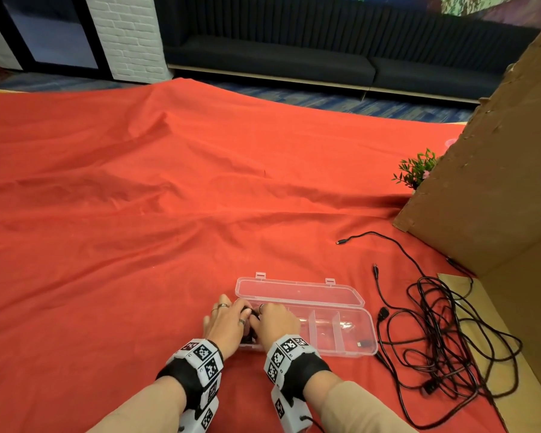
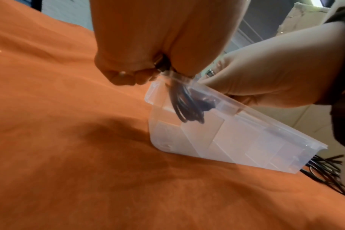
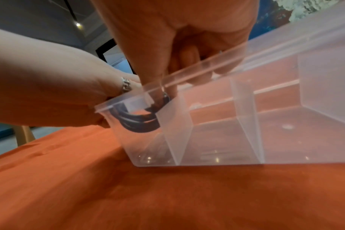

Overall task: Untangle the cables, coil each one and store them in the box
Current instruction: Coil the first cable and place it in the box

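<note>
A clear plastic box lies with its lid flat open on the red cloth. Both hands are at its left end compartment. My left hand and right hand together pinch a small coiled black cable and hold it down inside that compartment. Through the box wall in the left wrist view, the coil hangs from my left hand, with the right hand beside it. In the right wrist view my right hand reaches over the rim onto the coil. A tangle of black cables lies right of the box.
A large cardboard box stands at the right, with a small green plant behind it. One loose cable end points left on the cloth. A dark plug lies in the box's right compartment. Wrinkled red cloth covers the table.
</note>
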Tool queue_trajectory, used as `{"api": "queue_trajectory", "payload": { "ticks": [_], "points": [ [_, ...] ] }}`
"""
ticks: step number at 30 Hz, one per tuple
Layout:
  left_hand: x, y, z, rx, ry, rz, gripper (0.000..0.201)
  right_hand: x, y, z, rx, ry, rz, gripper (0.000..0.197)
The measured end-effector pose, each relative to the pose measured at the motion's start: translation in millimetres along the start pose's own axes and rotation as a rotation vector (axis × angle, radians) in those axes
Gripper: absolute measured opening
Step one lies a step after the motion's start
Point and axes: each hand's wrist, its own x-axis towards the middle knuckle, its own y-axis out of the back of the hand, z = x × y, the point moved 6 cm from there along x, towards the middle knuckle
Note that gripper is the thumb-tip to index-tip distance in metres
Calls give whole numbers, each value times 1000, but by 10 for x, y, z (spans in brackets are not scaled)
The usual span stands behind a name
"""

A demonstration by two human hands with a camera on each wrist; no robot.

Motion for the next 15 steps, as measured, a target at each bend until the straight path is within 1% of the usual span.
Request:
{"api": "queue_trajectory", "payload": {
  "ticks": [3, 7, 9, 11, 14, 15],
  "points": [
    [-23, 14, -8, -149, -50, -22, 20, 18, 27, 11, -27, 19, -15, 30],
    [-62, 159, -10, -207, -86, 103, 21, 27, 54, 26, -106, 44, -30, 29],
    [-69, 167, 19, -222, -128, 121, 19, 20, 52, 28, -134, 48, -39, 28],
    [-78, 151, 44, -157, -202, 118, 18, 14, 55, 20, -160, 56, -39, 27],
    [-78, 111, 41, 83, -300, 66, 23, 10, 60, -6, -219, 92, -36, 26],
    [-87, 111, 69, 162, -358, 49, 22, 9, 66, -15, -240, 105, -35, 25]
  ]
}}
